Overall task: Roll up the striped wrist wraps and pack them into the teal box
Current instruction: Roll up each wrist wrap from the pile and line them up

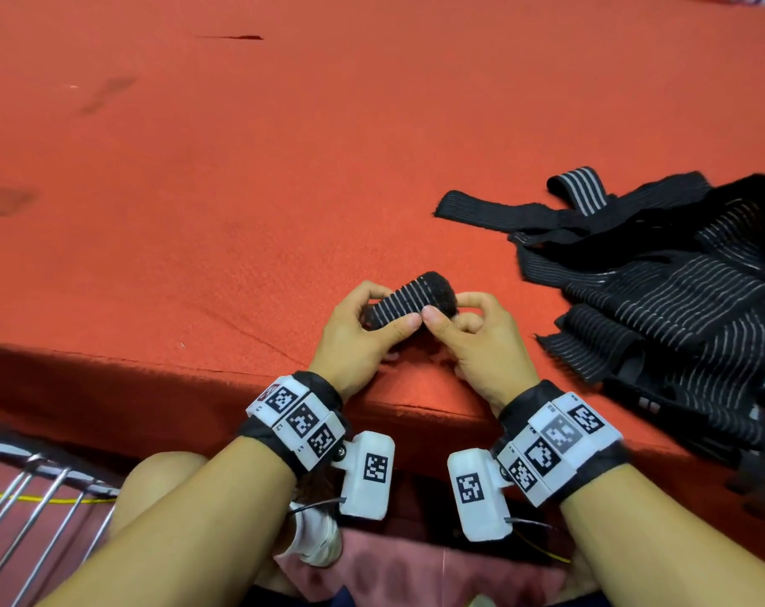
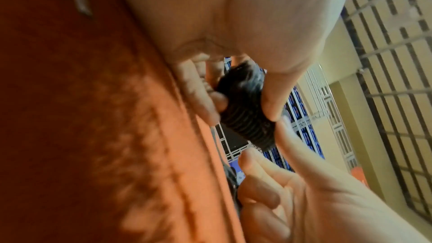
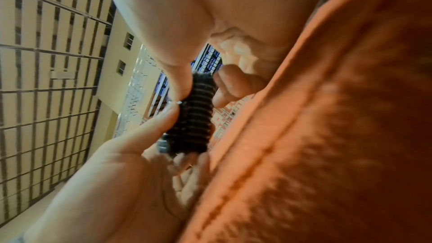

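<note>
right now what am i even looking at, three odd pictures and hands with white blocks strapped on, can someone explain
There is no robot here: these are a person's two bare hands. The wide picture comes from a camera worn on the head, looking down. The white blocks with square codes sit at the wrists and carry small cameras. The other two pictures come from those, looking along each hand from very close, which is why they look tilted and blurry. The left hand and right hand both pinch a rolled wrist wrap, black with pale stripes, above a red surface. To the right lies a loose pile of unrolled wraps. No teal box shows in any picture.
</note>
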A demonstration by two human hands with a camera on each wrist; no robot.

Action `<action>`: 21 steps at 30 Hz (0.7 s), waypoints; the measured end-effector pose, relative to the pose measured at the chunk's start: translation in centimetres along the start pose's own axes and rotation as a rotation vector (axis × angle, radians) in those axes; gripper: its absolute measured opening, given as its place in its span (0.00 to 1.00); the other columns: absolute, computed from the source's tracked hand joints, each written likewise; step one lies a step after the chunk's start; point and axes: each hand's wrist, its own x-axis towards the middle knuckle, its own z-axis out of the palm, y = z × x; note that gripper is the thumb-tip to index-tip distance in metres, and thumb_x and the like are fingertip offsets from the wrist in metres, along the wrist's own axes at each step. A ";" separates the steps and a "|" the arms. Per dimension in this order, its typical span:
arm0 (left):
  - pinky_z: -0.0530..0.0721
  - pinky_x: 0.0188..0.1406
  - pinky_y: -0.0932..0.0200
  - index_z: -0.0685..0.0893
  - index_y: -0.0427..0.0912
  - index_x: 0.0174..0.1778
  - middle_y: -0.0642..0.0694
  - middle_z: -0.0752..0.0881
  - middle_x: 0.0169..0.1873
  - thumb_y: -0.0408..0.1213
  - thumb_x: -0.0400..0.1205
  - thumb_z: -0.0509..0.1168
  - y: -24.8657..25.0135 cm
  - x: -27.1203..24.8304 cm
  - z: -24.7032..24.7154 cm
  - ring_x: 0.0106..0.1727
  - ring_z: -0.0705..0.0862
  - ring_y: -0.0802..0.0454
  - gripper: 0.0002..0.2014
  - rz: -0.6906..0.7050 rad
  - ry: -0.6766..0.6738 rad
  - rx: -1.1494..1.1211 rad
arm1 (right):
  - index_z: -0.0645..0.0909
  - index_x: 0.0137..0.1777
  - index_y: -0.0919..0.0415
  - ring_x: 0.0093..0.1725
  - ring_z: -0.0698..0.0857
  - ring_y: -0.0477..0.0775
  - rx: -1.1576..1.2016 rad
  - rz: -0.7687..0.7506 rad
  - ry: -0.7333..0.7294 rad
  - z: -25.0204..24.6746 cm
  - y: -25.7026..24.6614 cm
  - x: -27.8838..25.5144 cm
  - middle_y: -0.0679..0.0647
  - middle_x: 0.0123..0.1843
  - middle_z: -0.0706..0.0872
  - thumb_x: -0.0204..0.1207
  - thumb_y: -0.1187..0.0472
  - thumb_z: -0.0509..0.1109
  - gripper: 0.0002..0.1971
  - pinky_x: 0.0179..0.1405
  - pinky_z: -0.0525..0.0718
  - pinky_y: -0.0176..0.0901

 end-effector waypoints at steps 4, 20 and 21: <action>0.85 0.52 0.42 0.77 0.46 0.48 0.47 0.88 0.44 0.48 0.67 0.78 0.8 0.8 -2.0 0.47 0.86 0.52 0.21 -0.006 0.146 -0.069 | 0.77 0.57 0.50 0.38 0.84 0.48 -0.094 -0.093 -0.022 1.9 -2.7 0.9 0.49 0.45 0.89 0.74 0.56 0.81 0.17 0.43 0.82 0.48; 0.70 0.83 0.51 0.69 0.58 0.79 0.60 0.80 0.73 0.34 0.73 0.69 2.5 2.6 -19.1 0.76 0.75 0.68 0.37 0.057 0.188 0.106 | 0.75 0.67 0.40 0.50 0.84 0.48 -0.053 -0.203 -0.529 19.4 -10.2 7.1 0.54 0.63 0.83 0.75 0.75 0.73 0.30 0.58 0.87 0.51; 0.69 0.83 0.50 0.69 0.58 0.80 0.60 0.79 0.73 0.32 0.71 0.68 2.2 2.7 -20.0 0.77 0.75 0.67 0.39 0.056 0.200 0.121 | 0.72 0.73 0.46 0.55 0.85 0.47 -0.036 -0.180 -0.542 20.4 -10.1 7.5 0.52 0.64 0.82 0.75 0.78 0.73 0.33 0.56 0.87 0.43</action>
